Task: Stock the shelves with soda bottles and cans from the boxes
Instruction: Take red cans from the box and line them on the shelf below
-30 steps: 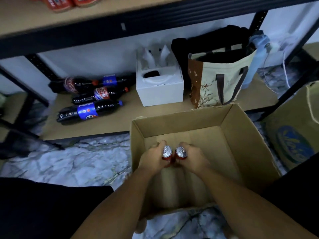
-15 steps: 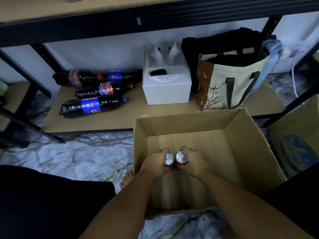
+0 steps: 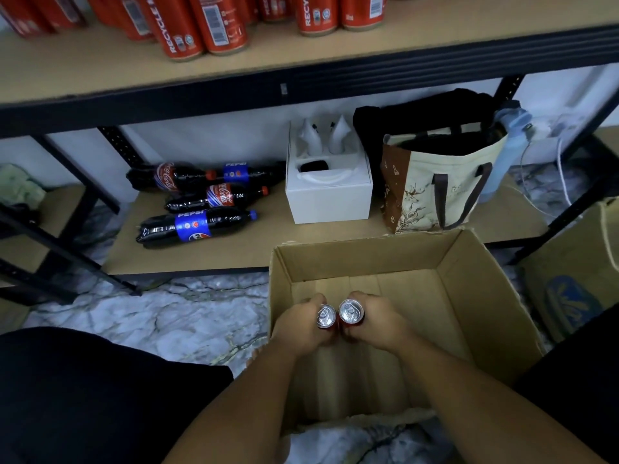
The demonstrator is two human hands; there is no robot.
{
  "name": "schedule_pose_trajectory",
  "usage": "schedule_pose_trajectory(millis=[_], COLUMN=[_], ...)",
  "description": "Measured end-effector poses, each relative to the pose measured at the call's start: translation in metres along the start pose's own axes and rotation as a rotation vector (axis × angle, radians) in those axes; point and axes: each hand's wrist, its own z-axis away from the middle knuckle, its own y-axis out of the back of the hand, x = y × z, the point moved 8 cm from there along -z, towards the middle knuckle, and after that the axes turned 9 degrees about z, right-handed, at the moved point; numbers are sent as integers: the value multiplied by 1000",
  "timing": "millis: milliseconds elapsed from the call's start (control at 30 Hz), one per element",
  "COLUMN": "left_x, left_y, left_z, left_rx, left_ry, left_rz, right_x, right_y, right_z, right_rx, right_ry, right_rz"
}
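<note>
Upward went my view over the last second, so the upper shelf (image 3: 435, 45) and its row of red cans (image 3: 201, 28) came into frame, while both hands stayed over the cardboard box (image 3: 485, 296) with their loads. That board carried cans standing upright, and I judged it the likely home for the two I held. The lower shelf (image 3: 268, 249) had dark bottles (image 3: 194, 226) lying on their sides, long axes running along the board. The box sat open on the floor in front of it, and no other cans showed inside.

My left hand (image 3: 298, 329) and right hand (image 3: 378, 321) were side by side in its mouth, fingers curled round one can each. The left can (image 3: 326, 316) and right can (image 3: 350, 311) stood upright, just beside each other. Their silver tops and pull tabs faced up at the camera, long axes vertical. I judged they were held that way so they could be set down standing.
</note>
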Motion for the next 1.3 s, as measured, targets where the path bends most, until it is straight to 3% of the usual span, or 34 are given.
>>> schedule_pose_trajectory(millis=[267, 533, 767, 933, 1067, 1300], left_x=[36, 98, 138, 140, 120, 77], left_y=[97, 230, 347, 434, 495, 578], left_z=[25, 78, 159, 200, 210, 163], left_rx=[258, 548, 718, 862, 955, 1039], left_ry=[-87, -298, -475, -557, -523, -380], left_rz=[343, 543, 695, 642, 651, 638], right_x=[-65, -185, -321, -421, -492, -576], right_y=[79, 182, 252, 278, 280, 273], right_z=[26, 59, 88, 78, 58, -16], right_rx=[298, 493, 479, 442, 398, 486], right_ry=[48, 287, 576, 694, 757, 714], right_rz=[-273, -404, -435, -390, -357, -234])
